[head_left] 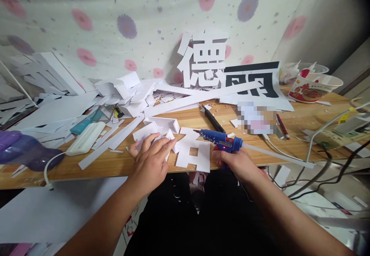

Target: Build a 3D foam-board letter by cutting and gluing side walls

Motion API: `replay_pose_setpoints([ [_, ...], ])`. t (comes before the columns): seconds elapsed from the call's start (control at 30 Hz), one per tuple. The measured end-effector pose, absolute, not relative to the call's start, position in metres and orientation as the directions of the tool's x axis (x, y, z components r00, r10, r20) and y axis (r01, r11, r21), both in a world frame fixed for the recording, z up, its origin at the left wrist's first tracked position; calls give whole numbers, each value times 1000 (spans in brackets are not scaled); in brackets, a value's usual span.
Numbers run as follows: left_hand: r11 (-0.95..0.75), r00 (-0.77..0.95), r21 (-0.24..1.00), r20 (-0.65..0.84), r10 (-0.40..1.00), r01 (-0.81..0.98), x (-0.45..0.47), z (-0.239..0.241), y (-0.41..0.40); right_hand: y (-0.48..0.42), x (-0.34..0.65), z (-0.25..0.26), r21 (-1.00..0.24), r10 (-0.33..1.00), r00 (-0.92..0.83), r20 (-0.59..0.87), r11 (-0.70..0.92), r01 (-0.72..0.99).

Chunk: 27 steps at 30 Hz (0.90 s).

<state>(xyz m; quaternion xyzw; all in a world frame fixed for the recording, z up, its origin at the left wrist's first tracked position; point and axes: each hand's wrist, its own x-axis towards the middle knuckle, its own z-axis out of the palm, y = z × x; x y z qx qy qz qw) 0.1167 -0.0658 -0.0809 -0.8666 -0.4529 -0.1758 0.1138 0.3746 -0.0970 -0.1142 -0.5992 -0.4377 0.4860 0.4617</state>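
My right hand (235, 161) is closed around a blue hot glue gun (221, 140) with a small red light showing. Its nozzle points left over a flat white foam-board cutout (185, 156) with a square hole, lying at the table's front edge. My left hand (152, 156) is curled over a small white foam-board piece (170, 136) with upright walls, fingers against it; the palm hides part of the grip. Just behind that hand stands an angled white foam-board part (164, 124).
Behind are a black pen-like tool (213, 119), long white strips (185, 104), a raised white character (202, 61) and a printed black character sheet (257, 82). At right are a paper noodle bowl (312, 88) and cables (320, 179). A purple bottle (29, 152) and white power bank (86, 138) lie left.
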Motion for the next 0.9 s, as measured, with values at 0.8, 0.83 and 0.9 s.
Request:
replay_pose_setpoints([
  [0.8,-611,517,-46,586,624,790,103,-89,-59,-96,378,-121,-976,973,128,-192,-203,80],
  [0.83,-612,520,-42,575,632,790,103,-89,-59,-96,378,-121,-975,972,132,-194,-205,80],
  [0.9,-616,530,-38,552,643,787,102,-89,-58,-96,377,-120,-976,973,132,-189,-201,87],
])
